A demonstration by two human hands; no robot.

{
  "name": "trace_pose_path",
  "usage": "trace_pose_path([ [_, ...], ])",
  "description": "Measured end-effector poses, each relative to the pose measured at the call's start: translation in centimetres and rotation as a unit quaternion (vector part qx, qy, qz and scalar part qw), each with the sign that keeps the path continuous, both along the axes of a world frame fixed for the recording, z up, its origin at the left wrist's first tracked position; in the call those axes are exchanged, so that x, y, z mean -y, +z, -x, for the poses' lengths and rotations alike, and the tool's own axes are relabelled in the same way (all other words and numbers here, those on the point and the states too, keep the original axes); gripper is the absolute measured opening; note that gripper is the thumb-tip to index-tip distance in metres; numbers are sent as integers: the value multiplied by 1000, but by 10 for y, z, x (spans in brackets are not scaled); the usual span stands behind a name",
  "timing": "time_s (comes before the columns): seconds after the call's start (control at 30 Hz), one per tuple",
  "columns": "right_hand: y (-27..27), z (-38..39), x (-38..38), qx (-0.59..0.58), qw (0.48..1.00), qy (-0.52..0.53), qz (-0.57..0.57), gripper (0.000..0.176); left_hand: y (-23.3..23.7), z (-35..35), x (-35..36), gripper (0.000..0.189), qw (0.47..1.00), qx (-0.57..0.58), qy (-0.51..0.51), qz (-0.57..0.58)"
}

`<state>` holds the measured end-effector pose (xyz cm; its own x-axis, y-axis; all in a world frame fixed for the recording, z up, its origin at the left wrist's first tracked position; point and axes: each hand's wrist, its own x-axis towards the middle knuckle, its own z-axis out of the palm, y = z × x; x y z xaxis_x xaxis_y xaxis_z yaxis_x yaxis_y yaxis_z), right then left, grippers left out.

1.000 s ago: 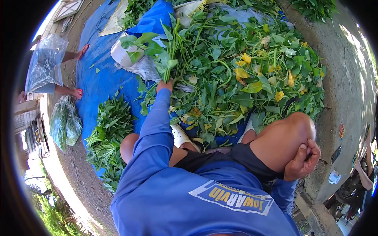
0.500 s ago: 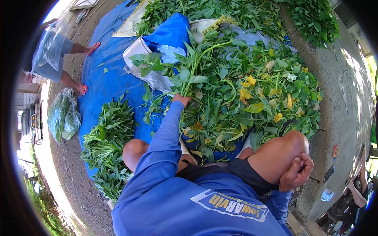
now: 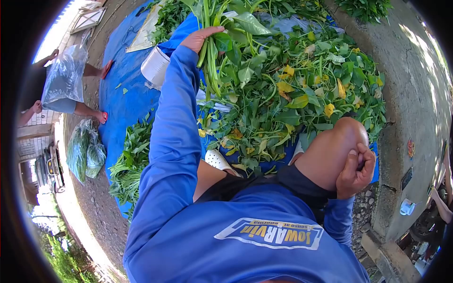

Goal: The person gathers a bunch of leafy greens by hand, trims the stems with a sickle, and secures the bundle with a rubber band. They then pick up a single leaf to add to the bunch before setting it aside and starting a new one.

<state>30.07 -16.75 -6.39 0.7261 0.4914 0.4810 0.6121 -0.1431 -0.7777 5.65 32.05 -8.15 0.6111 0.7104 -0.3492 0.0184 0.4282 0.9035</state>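
Note:
My left hand point(image 3: 202, 39) is closed round the stems of a leafy green bunch point(image 3: 212, 61), raised over the left part of a wide heap of loose greens point(image 3: 269, 108). Some leaves in the heap are yellow. Against my right knee rests my right hand point(image 3: 354, 174), with curled fingers and the thumb pressed to them; whatever may be inside is hidden. A white container point(image 3: 155, 66) and blue plastic point(image 3: 181, 35) lie beside the raised bunch. Bundled greens point(image 3: 134, 162) are stacked on the blue tarp point(image 3: 122, 94) at the left.
Another person point(image 3: 85, 70) stands at the upper left, holding a clear plastic bag point(image 3: 64, 73). Filled plastic bags point(image 3: 86, 151) sit on the ground by the tarp. More greens point(image 3: 363, 9) lie at the top right, beside a concrete strip point(image 3: 401, 66).
My left hand has lifted the bunch up and to the left, away from the heap. My right hand stays at my knee. The other person's plastic bag has moved lower.

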Motion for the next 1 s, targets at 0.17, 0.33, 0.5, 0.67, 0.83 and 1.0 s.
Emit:
trace_pose_path([
  [0.17,-1,0,8,14,1000,-27,-9,19,-69,7,-19,36,989,66,51,120],
  [0.33,-4,-7,25,-18,999,-45,19,18,-251,111,-43,102,810,-559,54,-168],
  [0.5,-5,-14,12,-36,998,-50,10,17,-157,163,3,84,835,-542,-73,53],
  [0.67,9,-13,-7,25,999,13,41,19,-102,183,-14,53,837,-519,-112,-136],
  [0.83,27,-13,-4,-115,990,75,43,24,-16,126,59,49,890,-377,-64,-248],
  [1.0,78,-7,-63,8,975,219,42,30,-17,90,101,52,889,-316,-192,-268],
])
